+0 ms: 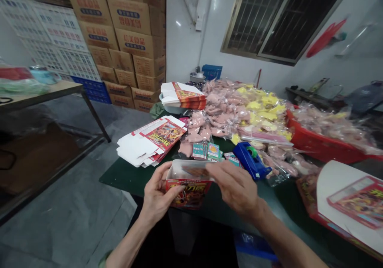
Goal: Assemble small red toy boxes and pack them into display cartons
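Observation:
A small red printed cardboard box (188, 194) stands upright with its top open toward me, at the near edge of the green table. My left hand (158, 194) is closed around its left side, thumb across the printed front. Fingers of my right hand (235, 184) are bent over the box's right rim and grip its edge. Something brownish shows inside the opening, but I cannot make out what it is. Just beyond the box lie small stacks of teal cards (206, 151). A blue tape dispenser (251, 161) with green tape sits behind my right hand.
Flattened printed boxes (152, 140) lie at the left, with another stack (184, 95) behind. Bagged pink and yellow toys (239, 104) are heaped across the table (119, 176). A red basin (317, 140) and an open carton (344, 204) stand right. Brown cartons (128, 44) line the wall.

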The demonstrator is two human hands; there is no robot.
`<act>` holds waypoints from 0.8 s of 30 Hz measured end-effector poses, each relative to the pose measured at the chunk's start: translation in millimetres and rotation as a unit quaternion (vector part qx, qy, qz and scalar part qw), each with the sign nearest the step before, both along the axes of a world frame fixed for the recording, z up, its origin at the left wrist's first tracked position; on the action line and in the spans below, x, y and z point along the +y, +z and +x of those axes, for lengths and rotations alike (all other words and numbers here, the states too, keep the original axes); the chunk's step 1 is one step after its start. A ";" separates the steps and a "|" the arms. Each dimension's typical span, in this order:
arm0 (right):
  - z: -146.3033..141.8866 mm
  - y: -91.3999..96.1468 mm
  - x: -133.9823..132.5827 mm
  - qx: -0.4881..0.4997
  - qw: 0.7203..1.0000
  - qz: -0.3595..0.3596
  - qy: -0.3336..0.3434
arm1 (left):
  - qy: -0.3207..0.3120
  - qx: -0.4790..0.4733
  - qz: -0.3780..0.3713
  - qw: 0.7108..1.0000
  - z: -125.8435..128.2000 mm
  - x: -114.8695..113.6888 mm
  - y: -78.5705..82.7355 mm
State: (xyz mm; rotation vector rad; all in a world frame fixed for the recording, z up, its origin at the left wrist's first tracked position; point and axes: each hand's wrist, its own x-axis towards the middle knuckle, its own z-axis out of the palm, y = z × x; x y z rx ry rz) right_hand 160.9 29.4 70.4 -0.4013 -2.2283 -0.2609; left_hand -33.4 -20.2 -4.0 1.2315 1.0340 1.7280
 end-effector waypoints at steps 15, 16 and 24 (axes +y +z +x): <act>-42.9 -31.3 -27.0 -0.020 0.972 -0.048 -0.231 | -0.061 -0.048 0.019 0.997 11.7 8.5 -10.0; -41.1 -29.0 -27.6 -0.001 0.972 -0.041 -0.230 | -0.057 -0.043 0.023 0.997 12.1 8.3 -10.3; -41.2 -41.0 -36.9 0.068 0.982 -0.085 -0.155 | 0.081 0.147 0.094 0.981 2.7 6.1 -26.6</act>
